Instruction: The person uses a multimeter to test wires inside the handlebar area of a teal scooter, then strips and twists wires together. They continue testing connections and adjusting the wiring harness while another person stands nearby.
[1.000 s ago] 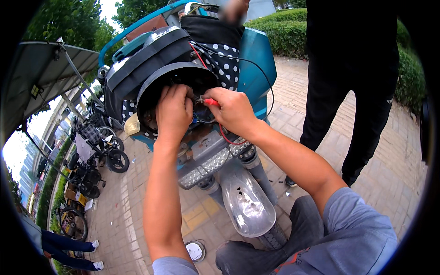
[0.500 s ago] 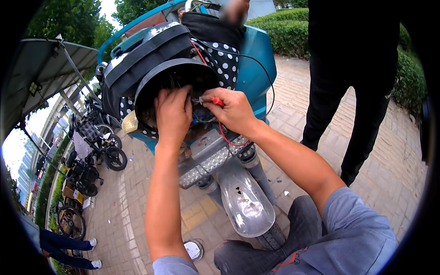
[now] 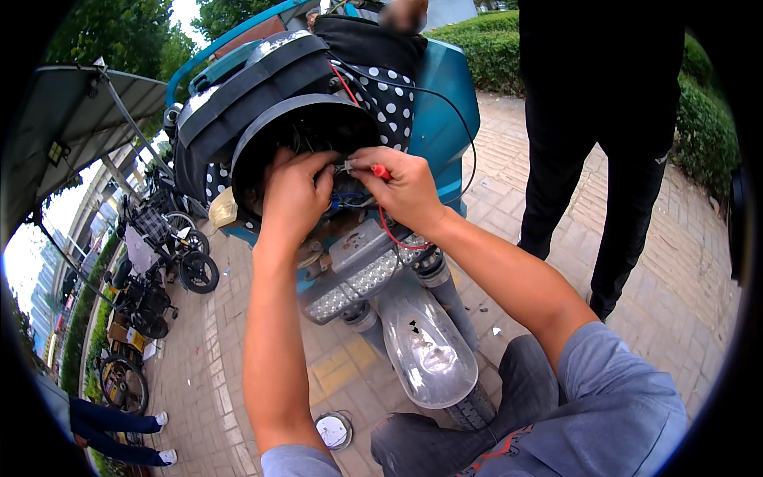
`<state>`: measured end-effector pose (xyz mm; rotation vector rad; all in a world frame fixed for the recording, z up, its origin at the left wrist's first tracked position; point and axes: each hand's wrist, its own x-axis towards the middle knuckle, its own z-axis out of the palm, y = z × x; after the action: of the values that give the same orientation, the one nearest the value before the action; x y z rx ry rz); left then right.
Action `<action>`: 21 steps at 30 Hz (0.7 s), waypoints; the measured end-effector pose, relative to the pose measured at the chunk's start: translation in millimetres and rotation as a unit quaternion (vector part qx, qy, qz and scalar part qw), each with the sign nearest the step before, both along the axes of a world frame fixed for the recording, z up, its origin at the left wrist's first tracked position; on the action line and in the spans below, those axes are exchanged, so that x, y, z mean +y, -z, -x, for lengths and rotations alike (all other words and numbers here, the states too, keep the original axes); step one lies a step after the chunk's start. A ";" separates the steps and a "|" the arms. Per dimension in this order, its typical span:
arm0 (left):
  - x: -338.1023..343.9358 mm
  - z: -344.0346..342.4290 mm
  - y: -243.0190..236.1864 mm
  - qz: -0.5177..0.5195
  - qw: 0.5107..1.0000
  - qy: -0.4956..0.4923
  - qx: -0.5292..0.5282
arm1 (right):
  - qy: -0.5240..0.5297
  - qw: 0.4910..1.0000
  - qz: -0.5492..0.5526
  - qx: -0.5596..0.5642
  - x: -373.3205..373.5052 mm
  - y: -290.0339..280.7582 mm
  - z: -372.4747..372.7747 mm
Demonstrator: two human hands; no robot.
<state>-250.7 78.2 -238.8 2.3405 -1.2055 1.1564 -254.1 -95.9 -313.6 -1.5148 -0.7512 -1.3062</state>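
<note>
Both my hands work at the mouth of a round black headlight housing (image 3: 253, 143) on the front of a blue vehicle. My left hand (image 3: 292, 195) is closed, its thumb and index finger pinching at a small pale wire connector (image 3: 345, 166); its other fingertips are hidden inside the housing. My right hand (image 3: 405, 187) is closed around a red test probe (image 3: 381, 171), with its fingertips against the connector's other side. A red lead (image 3: 389, 235) loops down below that hand. Blue wires (image 3: 346, 200) show beneath my hands.
Below the housing are an LED light bar (image 3: 369, 278) and a clear front fender (image 3: 429, 362). A person in black trousers (image 3: 600, 143) stands close at right. Another person's hand (image 3: 405, 14) is at the top. A round white-faced object (image 3: 333, 430) lies on the paving.
My left hand has shifted and turned slightly, with its thumb now nearer the connector. Less of the red probe shows in my right hand. The standing person appears slightly further left.
</note>
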 end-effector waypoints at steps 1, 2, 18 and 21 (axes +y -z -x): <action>1.8 -0.3 -2.8 -0.018 1.000 -0.010 -0.004 | -0.007 1.000 -0.015 0.015 2.0 -1.9 1.7; 3.0 0.2 -4.7 -0.037 0.999 -0.020 -0.008 | -0.013 0.999 -0.031 0.030 3.7 -3.9 4.0; 2.9 13.7 13.1 0.111 0.994 -0.003 -0.015 | -0.146 0.968 -0.069 0.194 6.0 -12.6 34.4; -6.8 25.1 17.2 0.120 0.992 0.034 -0.025 | -0.179 0.963 -0.072 0.189 7.4 -8.3 29.4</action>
<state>-275.8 71.4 -256.0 2.0899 -1.0866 1.2681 -283.4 -88.5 -305.2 -1.3793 -0.6292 -0.7552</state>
